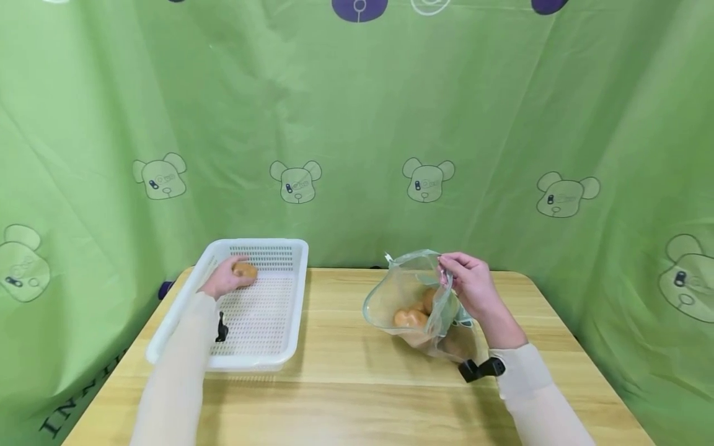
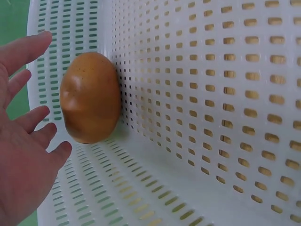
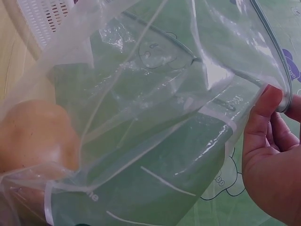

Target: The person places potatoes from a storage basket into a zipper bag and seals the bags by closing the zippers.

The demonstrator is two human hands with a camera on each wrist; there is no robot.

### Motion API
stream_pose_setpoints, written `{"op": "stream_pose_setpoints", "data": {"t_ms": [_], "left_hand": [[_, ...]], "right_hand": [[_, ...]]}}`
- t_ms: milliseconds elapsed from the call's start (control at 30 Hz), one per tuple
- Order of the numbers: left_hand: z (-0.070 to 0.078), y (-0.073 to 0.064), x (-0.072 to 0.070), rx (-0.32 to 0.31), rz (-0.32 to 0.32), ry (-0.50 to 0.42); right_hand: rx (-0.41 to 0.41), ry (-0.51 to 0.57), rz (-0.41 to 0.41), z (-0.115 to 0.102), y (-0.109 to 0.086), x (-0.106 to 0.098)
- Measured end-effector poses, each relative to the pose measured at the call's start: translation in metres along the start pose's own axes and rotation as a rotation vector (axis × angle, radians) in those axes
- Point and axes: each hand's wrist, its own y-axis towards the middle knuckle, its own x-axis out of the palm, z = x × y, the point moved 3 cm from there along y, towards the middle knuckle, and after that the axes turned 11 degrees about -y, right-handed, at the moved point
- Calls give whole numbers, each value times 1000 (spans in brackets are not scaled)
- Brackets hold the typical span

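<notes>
A brown, oval potato (image 2: 91,96) lies in a corner of the white perforated plastic basket (image 1: 302,297). Over that end of the basket, my left hand (image 1: 222,280) has its fingers spread beside the potato; the left wrist view shows a gap between them. My right hand (image 1: 474,288) pinches the rim of a clear zip bag (image 1: 379,303) between thumb and fingers, and the bag's mouth gapes toward the left. Inside the bag are several potatoes (image 1: 409,319), partly covered by its folds.
The basket and bag are on a light wooden table (image 1: 334,353), basket at left, bag at right. A green curtain (image 1: 357,111) printed with bear heads hangs behind and at both sides. Black wrist mounts (image 1: 481,370) sit by the sleeves.
</notes>
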Motion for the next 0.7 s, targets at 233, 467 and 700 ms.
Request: {"op": "stream_pose_setpoints", "data": {"t_ms": [233, 467, 700], "left_hand": [[-1, 0, 0, 60, 12, 78], [-7, -3, 0, 103, 14, 159], [-8, -5, 0, 10, 27, 303]], "right_hand": [[-1, -12, 5, -2, -3, 0], [1, -34, 9, 0, -2, 0], [-8, -31, 17, 2, 1, -1]]}}
